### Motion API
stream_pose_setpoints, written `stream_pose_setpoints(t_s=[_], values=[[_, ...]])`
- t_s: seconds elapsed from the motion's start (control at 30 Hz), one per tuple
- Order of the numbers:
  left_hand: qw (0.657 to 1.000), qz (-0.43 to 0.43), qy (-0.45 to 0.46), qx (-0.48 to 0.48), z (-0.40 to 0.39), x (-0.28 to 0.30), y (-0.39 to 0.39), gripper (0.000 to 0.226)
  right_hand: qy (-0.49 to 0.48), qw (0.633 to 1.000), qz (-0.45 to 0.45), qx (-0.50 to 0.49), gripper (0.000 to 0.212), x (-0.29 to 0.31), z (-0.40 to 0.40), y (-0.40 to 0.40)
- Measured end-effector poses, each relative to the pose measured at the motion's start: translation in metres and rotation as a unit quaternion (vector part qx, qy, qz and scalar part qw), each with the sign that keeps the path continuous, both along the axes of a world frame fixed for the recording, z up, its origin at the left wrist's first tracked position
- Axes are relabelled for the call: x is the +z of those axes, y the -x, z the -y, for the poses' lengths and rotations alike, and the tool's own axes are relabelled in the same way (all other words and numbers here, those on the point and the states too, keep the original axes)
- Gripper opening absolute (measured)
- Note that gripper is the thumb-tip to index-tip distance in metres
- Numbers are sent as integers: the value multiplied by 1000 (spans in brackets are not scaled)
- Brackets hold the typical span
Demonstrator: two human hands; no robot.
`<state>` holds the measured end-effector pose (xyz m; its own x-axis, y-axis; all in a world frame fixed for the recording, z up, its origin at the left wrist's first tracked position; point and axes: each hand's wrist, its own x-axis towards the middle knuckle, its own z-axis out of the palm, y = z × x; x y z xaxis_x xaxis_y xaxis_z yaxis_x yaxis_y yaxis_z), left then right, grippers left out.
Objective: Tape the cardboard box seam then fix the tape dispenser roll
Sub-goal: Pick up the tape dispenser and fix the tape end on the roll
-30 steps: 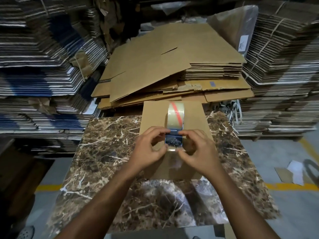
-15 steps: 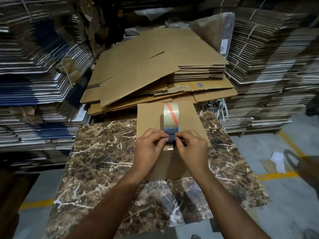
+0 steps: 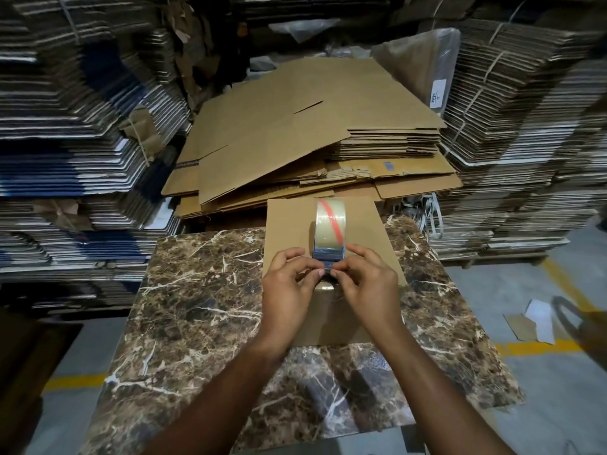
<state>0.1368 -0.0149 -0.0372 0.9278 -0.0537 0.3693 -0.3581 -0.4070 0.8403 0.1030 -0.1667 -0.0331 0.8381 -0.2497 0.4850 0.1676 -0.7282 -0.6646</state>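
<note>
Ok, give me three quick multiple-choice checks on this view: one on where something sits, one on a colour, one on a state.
1. Where does the dispenser stand?
A. on the box
B. on the floor
C. on the flat cardboard stack

2. What colour is the stripe on the tape roll?
A. green
B. red
C. black

3. What are the hands doing?
A. both resting on the table
B. one holds a knife
C. both pinch at the dispenser's near end

Answers: 1 A, it stands upright on the box on the marble table. 2 B, a red diagonal stripe crosses the clear roll. 3 C, the left hand and right hand meet fingertips at its blade end.
</note>
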Motion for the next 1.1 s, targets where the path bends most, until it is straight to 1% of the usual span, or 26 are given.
stream_pose_setpoints(t_s=[0.07, 0.17, 0.23, 0.3, 0.4, 0.5, 0.6, 0.7, 0.8, 0.9, 1.0, 1.03, 1.1], values=[[1000, -21, -11, 11, 3, 2, 4, 13, 4, 1000, -14, -1, 11, 1, 2, 2], [1000, -25, -12, 7, 5, 4, 7, 12, -3, 999, -43, -3, 15, 3, 4, 3], [999, -41, 10, -7, 5, 5, 7, 12, -34, 998, -54, -17, 12, 4, 3, 4], [998, -53, 27, -20, 3, 5, 6, 13, -86, 993, -78, -35, 8, 5, -1, 5], [997, -59, 27, -49, 1, 5, 5, 16, -123, 986, -109, -40, 6, 5, -2, 5], [993, -75, 28, -82, -2, 9, 0, 23, -134, 982, -132, -13, 8, 9, 4, 1], [988, -101, 18, -113, -6, 14, -5, 19, -139, 976, -163, 34, 11, 14, 12, -5], [981, -120, 25, -151, -10, 15, -10, 20, -162, 961, -201, 95, 11, 16, 22, -10], [974, -127, 15, -187, -14, 14, -16, 18, -205, 939, -229, 153, 10, 16, 32, -13], [968, -139, 21, -207, -17, 15, -16, 17, -203, 934, -231, 183, 7, 14, 37, -14], [972, -138, 14, -189, -16, 16, -14, 19, -231, 933, -201, 189, 8, 13, 38, -12], [973, -135, 11, -186, -16, 15, -15, 20, -256, 929, -186, 192, 14, 12, 38, -10], [973, -135, 11, -187, -16, 13, -15, 20, -304, 916, -169, 200, 34, 9, 39, -7]])
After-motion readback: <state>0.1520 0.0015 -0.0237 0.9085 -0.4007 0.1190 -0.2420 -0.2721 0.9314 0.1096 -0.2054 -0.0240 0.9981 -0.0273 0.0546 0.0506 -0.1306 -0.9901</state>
